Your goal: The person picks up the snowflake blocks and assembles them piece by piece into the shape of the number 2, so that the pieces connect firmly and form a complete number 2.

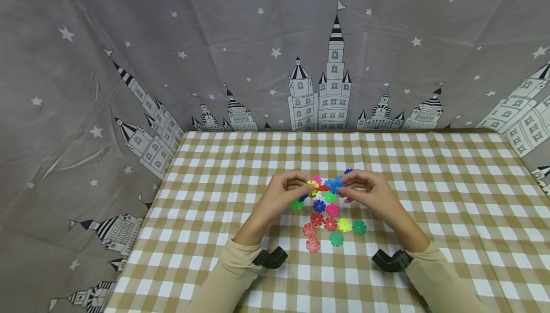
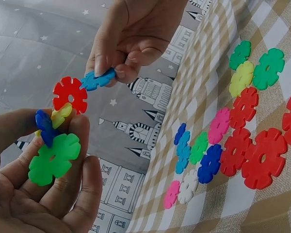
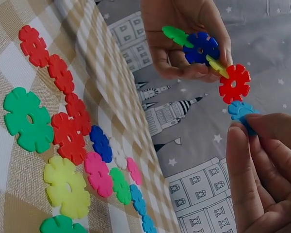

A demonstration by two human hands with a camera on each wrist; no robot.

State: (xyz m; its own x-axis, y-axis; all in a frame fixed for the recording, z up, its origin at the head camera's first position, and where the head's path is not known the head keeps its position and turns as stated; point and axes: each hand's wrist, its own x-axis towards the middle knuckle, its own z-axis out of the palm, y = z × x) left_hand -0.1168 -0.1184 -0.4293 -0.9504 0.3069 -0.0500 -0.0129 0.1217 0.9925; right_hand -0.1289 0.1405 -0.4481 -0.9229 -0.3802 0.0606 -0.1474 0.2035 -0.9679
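Both hands hold a short chain of notched plastic snowflake discs above the table. My left hand [image 1: 281, 193] grips the chain near its dark blue disc [image 2: 47, 127] and yellow disc [image 2: 62, 115], with a green disc [image 2: 54, 159] at that end. A red disc [image 2: 70, 95] follows the yellow one and meets a light blue disc [image 3: 241, 113]. My right hand [image 1: 371, 189] pinches that light blue disc between thumb and fingers. The slot where red and light blue meet is too small to judge how deeply they interlock.
Loose discs lie on the checked tablecloth [image 1: 206, 198] below the hands: several red ones [image 3: 69, 138], a yellow one [image 3: 67, 187], green ones [image 3: 28, 119], pink, white and blue ones. A grey curtain [image 1: 240, 41] with printed castles hangs behind the table.
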